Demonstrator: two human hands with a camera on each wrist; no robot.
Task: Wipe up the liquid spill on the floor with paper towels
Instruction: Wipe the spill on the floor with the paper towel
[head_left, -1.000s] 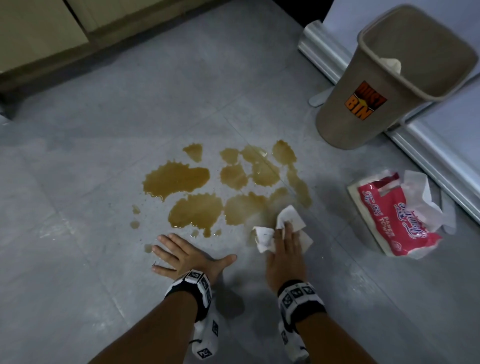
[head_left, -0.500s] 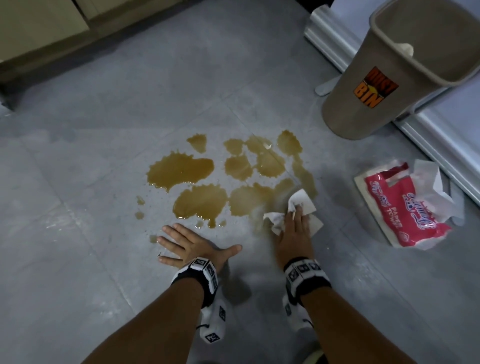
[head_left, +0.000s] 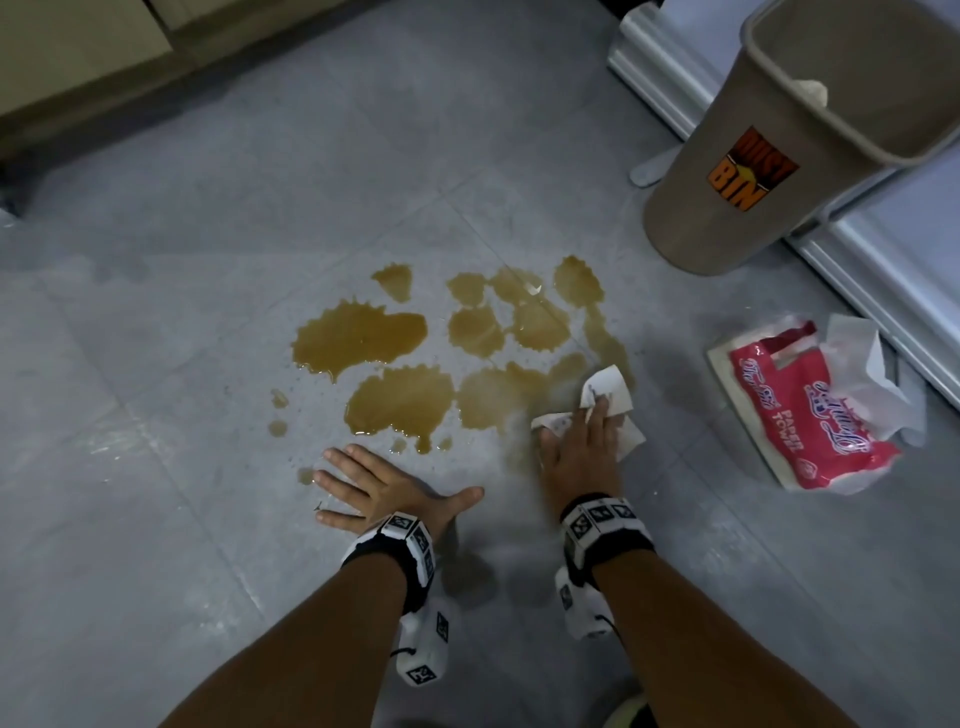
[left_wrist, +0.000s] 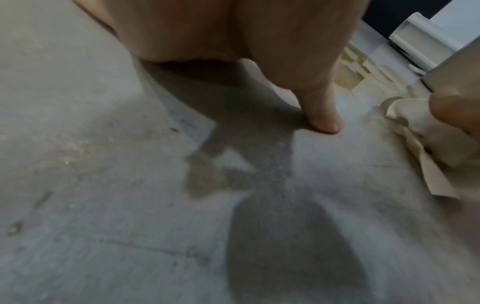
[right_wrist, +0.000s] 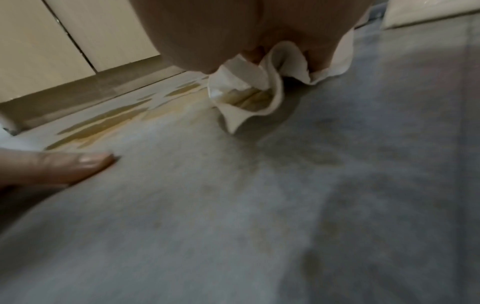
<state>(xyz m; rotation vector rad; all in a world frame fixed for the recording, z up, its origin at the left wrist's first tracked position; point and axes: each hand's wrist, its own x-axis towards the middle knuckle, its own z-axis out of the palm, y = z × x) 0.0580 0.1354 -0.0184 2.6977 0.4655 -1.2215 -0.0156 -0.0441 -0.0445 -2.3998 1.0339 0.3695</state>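
One crumpled paper towel (head_left: 605, 402) under right hand (head_left: 576, 457), long axis unclear.

We see dim, even light; soft shadows lie under our arms on the floor (head_left: 208, 182). Both wrist views are blurred and warped.

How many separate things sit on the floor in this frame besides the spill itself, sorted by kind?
Hands on the floor: 2, the left hand flat and the right hand pressing a paper towel
Loose paper towels: 1, the paper towel
Paper towel packs: 1, the red pack
Bins: 1, the dust bin
Total: 5
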